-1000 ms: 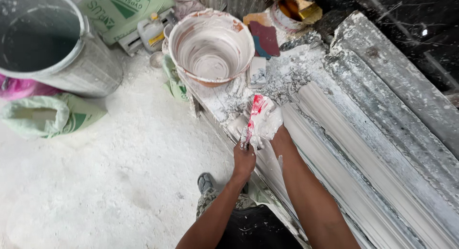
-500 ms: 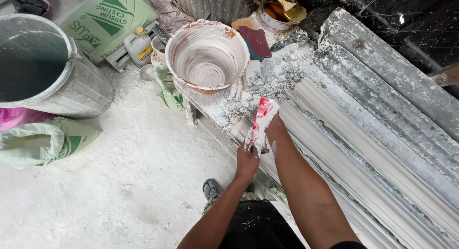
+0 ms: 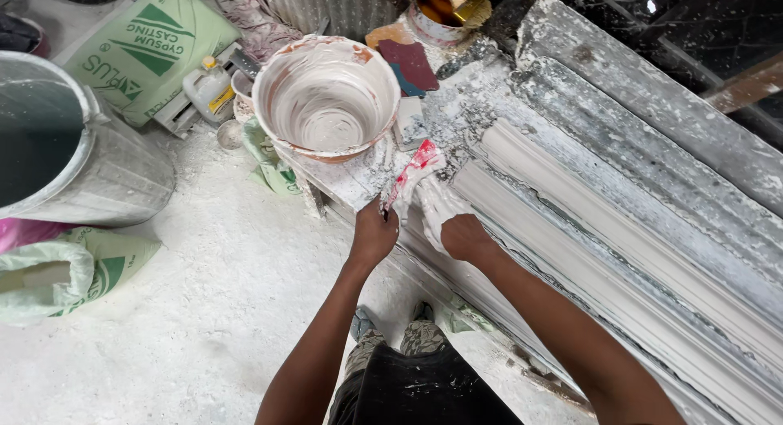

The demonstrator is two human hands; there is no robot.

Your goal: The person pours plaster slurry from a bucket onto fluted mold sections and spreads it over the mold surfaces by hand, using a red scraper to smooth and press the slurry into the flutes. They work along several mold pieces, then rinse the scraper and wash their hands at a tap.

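Hands meet at the near end of the long white mold [image 3: 620, 254]. The left hand [image 3: 373, 236] has its grip pinched on the edge of a red and white rag [image 3: 410, 176]. The right hand [image 3: 463, 236] is covered in white plaster, and its grip is wrapped around the lower, plaster-soaked part of the same rag. The rag lies on the table [image 3: 342, 180], touching the end of the mold, just at 5 o'clock from the bucket [image 3: 326, 95]. That bucket is coated inside with white plaster and stands on the table too. At 9 o'clock from the hands, well apart, a big grey bin [image 3: 98, 172] stands on the dusty floor [image 3: 188, 311]. A green bag [image 3: 143, 54] lies at 11 o'clock, beside a small white jug [image 3: 205, 86]. A tin [image 3: 436, 13] sits at 12 o'clock.
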